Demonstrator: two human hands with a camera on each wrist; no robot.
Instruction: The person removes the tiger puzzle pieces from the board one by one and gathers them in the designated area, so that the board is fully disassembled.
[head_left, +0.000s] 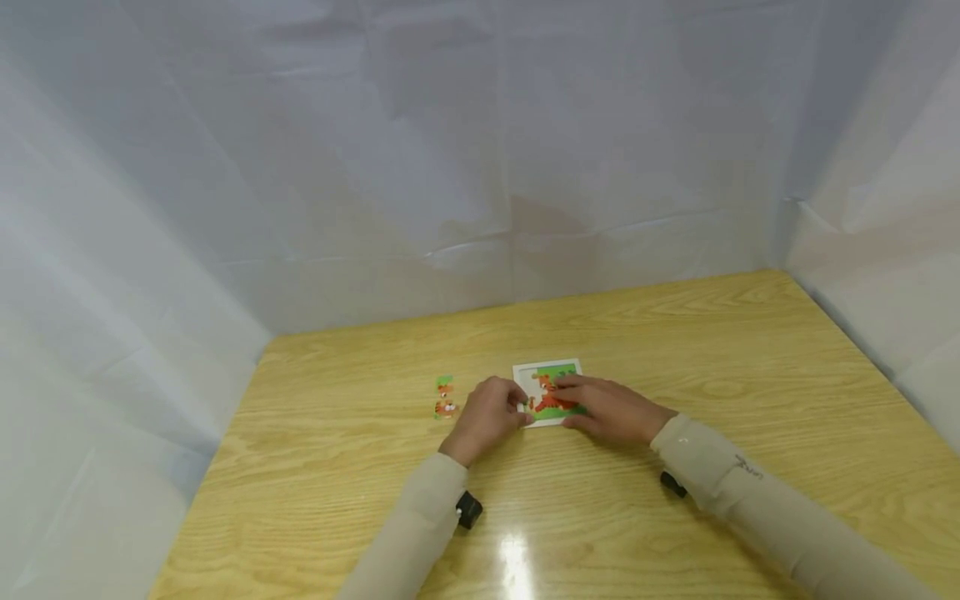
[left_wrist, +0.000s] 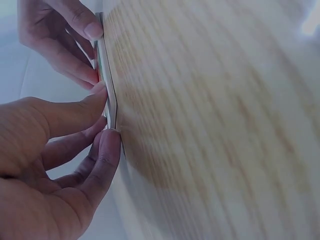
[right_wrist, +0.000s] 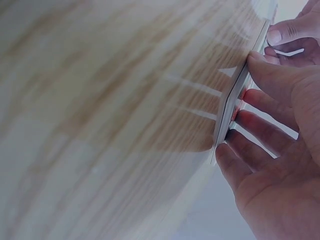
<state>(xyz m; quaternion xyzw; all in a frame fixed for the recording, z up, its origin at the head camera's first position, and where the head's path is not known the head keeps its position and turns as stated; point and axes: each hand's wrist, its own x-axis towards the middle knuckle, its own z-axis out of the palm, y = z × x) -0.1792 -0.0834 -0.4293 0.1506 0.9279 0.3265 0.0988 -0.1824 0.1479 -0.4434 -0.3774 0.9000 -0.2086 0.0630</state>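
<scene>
A small jigsaw puzzle (head_left: pixel 551 406) in a white frame lies flat on the table, showing an orange animal on green. Bare grey-white backing shows in its upper left part. My left hand (head_left: pixel 491 410) bends its fingers round the near left corner; in the left wrist view the thumb (left_wrist: pixel 97 100) lies over the near edge and a fingertip touches the corner. My right hand (head_left: pixel 617 408) rests on the puzzle's right side with its fingers extended over the picture, its thumb (right_wrist: pixel 262 65) at the near edge. Whatever lies under the left fingertips is hidden.
Loose puzzle pieces (head_left: pixel 446 408) in orange and green lie on the wooden table (head_left: pixel 360 467), left of my left hand. Pale sheeting (head_left: pixel 420 167) hangs behind the table and at both sides. Each sleeved wrist carries a small black device (head_left: pixel 468 510).
</scene>
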